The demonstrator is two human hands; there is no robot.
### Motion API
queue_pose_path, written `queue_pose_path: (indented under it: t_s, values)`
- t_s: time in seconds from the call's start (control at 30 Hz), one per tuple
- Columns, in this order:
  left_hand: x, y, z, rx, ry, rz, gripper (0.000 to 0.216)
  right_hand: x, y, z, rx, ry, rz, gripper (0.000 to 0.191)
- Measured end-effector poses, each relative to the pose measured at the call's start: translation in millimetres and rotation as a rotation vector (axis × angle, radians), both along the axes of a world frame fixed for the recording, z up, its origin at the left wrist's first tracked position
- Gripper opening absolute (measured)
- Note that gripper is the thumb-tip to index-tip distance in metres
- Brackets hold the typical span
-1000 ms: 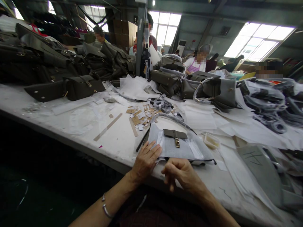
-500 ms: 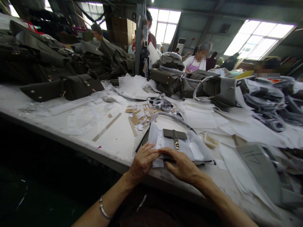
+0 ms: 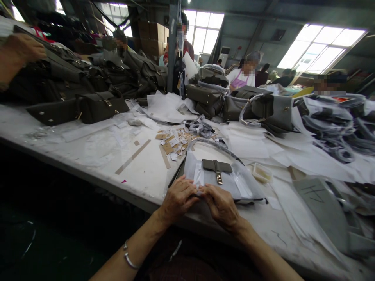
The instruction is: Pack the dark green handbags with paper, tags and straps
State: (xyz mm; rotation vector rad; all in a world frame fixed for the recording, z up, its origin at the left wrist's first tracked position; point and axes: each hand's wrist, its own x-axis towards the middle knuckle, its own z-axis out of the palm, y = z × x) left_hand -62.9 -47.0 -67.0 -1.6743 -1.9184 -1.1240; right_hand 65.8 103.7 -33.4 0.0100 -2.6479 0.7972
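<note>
A grey handbag (image 3: 227, 183) wrapped in clear plastic and white paper lies flat at the near edge of the white worktable (image 3: 140, 171), its olive flap strap with a gold clasp (image 3: 218, 171) facing up. My left hand (image 3: 178, 197) and my right hand (image 3: 221, 205) meet at the bag's near edge. Both hands have their fingers curled, pinching the white wrapping paper (image 3: 199, 185) there. A silver bangle sits on my left wrist.
Torn card and paper scraps (image 3: 175, 144) lie beyond the bag, with a small tray (image 3: 261, 173) to the right. Dark handbags (image 3: 99, 105) pile up on the left, grey bags (image 3: 263, 111) and wrapped handles on the right. Another person's hand (image 3: 19, 48) shows at far left. Several people work behind.
My right hand moved from the table edge up onto the bag's near edge and closed in beside my left. Another person's hand has come into view at far left.
</note>
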Motion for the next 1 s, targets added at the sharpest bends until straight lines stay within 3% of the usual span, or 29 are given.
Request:
queue_pose_path:
  t_s: [0.17, 0.33, 0.5, 0.67, 0.83, 1.0]
  values:
    - [2.1, 2.0, -2.4, 0.026, 0.001, 0.032, 0.023, -3.6, -0.6, 19.7, 0.121, -0.095, 0.059, 0.024]
    - [8.5, 10.6, 2.8, 0.044, -0.055, 0.175, 0.021, -20.8, 3.7, 32.8, 0.082, -0.190, -0.083, 0.024]
    - [12.3, 22.8, 7.4, -0.018, -0.096, 0.344, 0.026, -35.7, 15.4, 24.6, -0.050, -0.116, -0.168, 0.021]
    - [11.6, 29.9, 7.3, -0.063, -0.043, 0.429, 0.024, -44.3, 18.4, 14.0, -0.028, -0.151, -0.217, 0.016]
    - [10.6, 29.1, 8.3, -0.081, -0.016, 0.427, 0.024, -49.0, 14.7, 13.2, 0.022, -0.219, -0.271, 0.009]
    - [13.6, 5.3, 5.2, -0.004, 0.142, 0.244, 0.011, -51.0, 11.9, 17.6, 0.020, -0.263, -0.295, 0.011]
